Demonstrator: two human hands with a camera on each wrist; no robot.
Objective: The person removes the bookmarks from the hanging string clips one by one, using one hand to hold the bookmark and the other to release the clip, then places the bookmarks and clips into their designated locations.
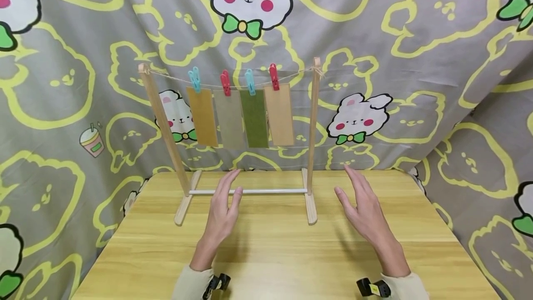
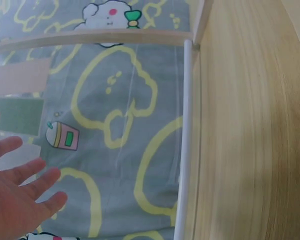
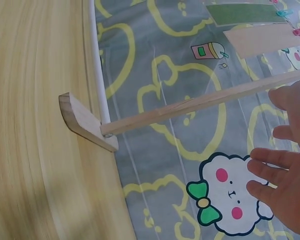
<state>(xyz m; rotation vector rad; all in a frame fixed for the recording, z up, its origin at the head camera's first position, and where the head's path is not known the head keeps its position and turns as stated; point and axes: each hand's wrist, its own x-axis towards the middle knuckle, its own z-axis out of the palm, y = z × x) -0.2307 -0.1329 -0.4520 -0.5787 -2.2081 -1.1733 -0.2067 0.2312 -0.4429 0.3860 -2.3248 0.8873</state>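
A wooden frame (image 1: 312, 133) with a string between its two posts stands at the back of the table. From the string hang a mustard card (image 1: 202, 117), a grey-beige card (image 1: 229, 119), a green card (image 1: 256, 118) and a peach card (image 1: 280, 115), each under a blue or red clothespin (image 1: 273, 77). My left hand (image 1: 223, 209) is held over the table before the frame's white crossbar (image 1: 266, 191), fingers extended and nothing in it. To the right of the right post, my right hand (image 1: 366, 212) is likewise empty with fingers extended. Both palms face inward.
The light wooden table (image 1: 270, 253) reaches to a grey curtain (image 1: 416, 152) printed with cartoon animals, which hangs behind and at both sides. The frame's right foot (image 1: 309, 200) and left foot (image 1: 187, 200) extend toward me along the tabletop.
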